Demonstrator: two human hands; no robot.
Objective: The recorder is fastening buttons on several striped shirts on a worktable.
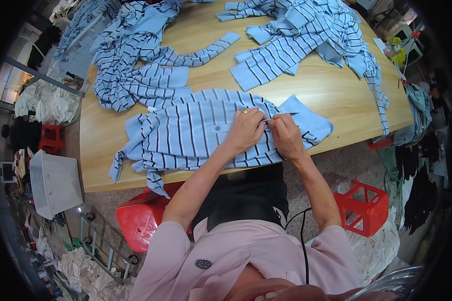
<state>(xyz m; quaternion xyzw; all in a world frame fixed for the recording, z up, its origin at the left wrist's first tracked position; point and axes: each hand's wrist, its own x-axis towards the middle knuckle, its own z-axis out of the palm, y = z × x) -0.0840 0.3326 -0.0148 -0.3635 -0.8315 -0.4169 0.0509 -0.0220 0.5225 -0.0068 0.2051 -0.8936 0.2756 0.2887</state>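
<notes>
A light blue knit shirt with dark and white stripes lies spread on the table in front of me. It has a small placket with a grey button on it. My left hand rests on the shirt, thumb and fingertips pinching a bit of its fabric. Right beside it, my right hand is closed, its fingertips meeting those of the left. A thin dark sliver shows just beyond the right hand's knuckles; its kind is not clear. The plain blue end of the shirt spreads out to the right of the hands.
Piles of similar striped garments lie on the wooden table, one far left and one far right. Red stools stand below the near edge. A white bin and a wheeled metal trolley are at left.
</notes>
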